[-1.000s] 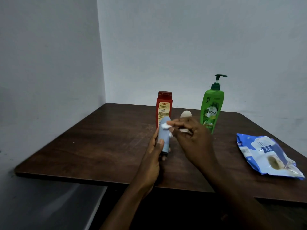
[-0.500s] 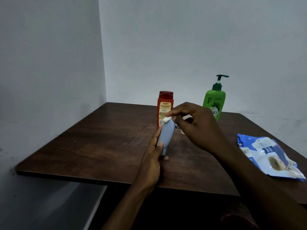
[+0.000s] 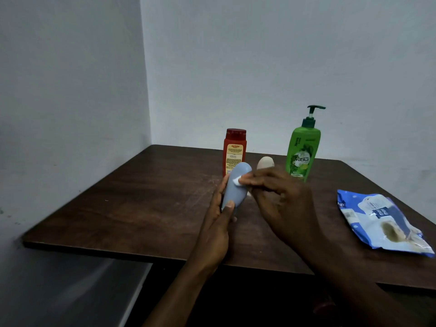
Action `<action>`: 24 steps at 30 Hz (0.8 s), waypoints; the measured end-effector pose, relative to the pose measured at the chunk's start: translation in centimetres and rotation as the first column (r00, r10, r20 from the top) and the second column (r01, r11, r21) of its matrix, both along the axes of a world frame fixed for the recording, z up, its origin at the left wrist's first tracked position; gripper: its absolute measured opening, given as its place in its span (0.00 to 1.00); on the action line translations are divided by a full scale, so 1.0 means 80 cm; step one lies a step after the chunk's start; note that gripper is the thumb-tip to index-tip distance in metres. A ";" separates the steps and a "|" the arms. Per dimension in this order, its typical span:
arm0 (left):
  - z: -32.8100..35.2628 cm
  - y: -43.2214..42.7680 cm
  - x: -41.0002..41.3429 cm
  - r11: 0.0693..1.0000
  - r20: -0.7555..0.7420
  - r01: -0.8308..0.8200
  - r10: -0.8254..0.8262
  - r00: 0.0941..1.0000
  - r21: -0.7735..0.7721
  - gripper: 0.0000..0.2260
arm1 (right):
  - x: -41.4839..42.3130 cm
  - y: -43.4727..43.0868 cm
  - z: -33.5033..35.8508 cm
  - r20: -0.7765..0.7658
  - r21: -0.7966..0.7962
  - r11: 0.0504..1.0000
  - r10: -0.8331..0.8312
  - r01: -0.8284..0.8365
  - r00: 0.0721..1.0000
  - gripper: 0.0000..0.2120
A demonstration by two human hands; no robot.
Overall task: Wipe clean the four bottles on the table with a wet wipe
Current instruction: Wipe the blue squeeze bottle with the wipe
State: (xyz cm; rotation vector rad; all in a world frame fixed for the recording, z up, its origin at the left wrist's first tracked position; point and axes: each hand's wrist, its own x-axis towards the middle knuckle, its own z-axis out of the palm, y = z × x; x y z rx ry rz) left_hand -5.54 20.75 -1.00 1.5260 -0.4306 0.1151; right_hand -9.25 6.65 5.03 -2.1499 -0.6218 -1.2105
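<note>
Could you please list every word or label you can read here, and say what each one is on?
"Vatika": green pump bottle, front label.
"Karthika": red bottle, label top, faint.
"mee mee": wipes pack, dark blue patch.
Fine print on all three: too small to read.
Blue bottle: no text visible.

On the table point(image 3: 141, 208), capped bottle point(image 3: 234, 152) left, pump bottle point(image 3: 303, 152) right, small bottle point(image 3: 265, 162) between, wipe pack point(image 3: 382, 223) nearer, rightmost.

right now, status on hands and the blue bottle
Left hand grips blue bottle, tilted. Right hand pinches wet wipe against its upper side. No obstruction seen.
</note>
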 end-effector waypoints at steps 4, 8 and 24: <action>0.013 -0.007 0.004 0.999 -0.029 0.031 -0.032 0.999 -0.008 0.37 | 0.012 -0.008 0.034 -0.131 0.067 0.996 0.062 -0.053 0.989 0.12; 0.013 -0.005 -0.003 0.999 -0.064 0.026 -0.025 0.998 0.021 0.30 | 0.018 -0.020 0.070 -0.366 0.039 0.998 0.052 -0.041 0.929 0.12; -0.001 0.001 0.002 0.995 0.024 0.104 -0.103 0.994 -0.009 0.19 | 0.064 -0.025 0.109 -0.889 0.107 0.966 0.199 -0.235 0.413 0.09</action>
